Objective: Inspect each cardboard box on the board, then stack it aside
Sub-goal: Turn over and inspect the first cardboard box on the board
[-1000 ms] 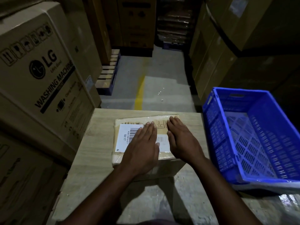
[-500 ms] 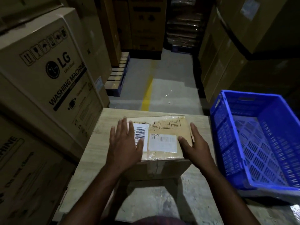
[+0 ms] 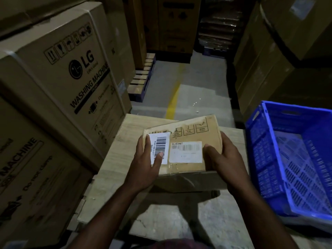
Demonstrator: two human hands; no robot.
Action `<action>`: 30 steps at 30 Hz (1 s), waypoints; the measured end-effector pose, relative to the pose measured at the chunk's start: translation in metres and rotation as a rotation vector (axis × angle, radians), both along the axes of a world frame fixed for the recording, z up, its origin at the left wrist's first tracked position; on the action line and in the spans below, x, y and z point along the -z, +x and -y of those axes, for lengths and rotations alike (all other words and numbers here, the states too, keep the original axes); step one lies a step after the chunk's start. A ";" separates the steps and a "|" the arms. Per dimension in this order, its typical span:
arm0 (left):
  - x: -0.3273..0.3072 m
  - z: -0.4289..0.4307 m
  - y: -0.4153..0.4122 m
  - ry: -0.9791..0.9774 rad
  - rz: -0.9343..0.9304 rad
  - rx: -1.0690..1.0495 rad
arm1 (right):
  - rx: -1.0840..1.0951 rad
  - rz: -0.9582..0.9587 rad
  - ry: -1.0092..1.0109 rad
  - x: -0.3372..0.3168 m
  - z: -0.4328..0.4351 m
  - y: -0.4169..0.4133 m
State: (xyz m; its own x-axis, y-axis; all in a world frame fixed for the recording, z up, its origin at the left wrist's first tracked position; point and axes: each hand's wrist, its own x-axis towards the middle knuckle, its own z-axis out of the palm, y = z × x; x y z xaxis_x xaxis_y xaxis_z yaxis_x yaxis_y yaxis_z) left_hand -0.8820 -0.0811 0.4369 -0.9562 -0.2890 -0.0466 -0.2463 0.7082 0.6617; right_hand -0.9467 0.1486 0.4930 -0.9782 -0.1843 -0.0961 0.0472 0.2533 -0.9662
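Observation:
A small cardboard box (image 3: 190,133) with two white barcode labels and taped seams is lifted and tilted above the pale wooden board (image 3: 125,141). My left hand (image 3: 145,166) grips its left side, thumb lying over the barcode label. My right hand (image 3: 221,160) grips its right side, thumb on the top face beside the second label. The box's underside and the fingers beneath it are hidden.
A blue plastic crate (image 3: 291,159) stands at the right of the board. Large washing machine cartons (image 3: 59,74) are stacked close at the left, more cartons (image 3: 265,56) at the right. A floor aisle with a yellow line (image 3: 172,101) runs ahead.
My hands went from lying flat on the box's top to its two sides, then gripped it. The box has risen off the board and tilted, rotated a little.

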 end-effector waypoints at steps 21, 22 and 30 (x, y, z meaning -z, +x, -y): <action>-0.038 0.052 0.003 0.119 -0.170 -0.196 | 0.086 0.254 0.309 0.106 0.017 0.004; -0.035 0.054 0.005 0.127 -0.178 -0.200 | 0.087 0.229 0.293 0.103 0.017 0.003; 0.019 0.033 0.020 0.135 -0.143 -0.271 | 0.095 0.024 0.642 0.102 -0.007 0.002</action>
State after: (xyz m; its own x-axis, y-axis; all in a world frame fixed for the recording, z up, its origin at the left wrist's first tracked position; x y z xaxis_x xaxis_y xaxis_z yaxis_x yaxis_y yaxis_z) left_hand -0.8620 -0.1140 0.4182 -0.8452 -0.5337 0.0274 -0.3113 0.5333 0.7866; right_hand -0.9447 0.1557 0.3914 -0.9836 0.0047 -0.1805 0.1179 0.7740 -0.6222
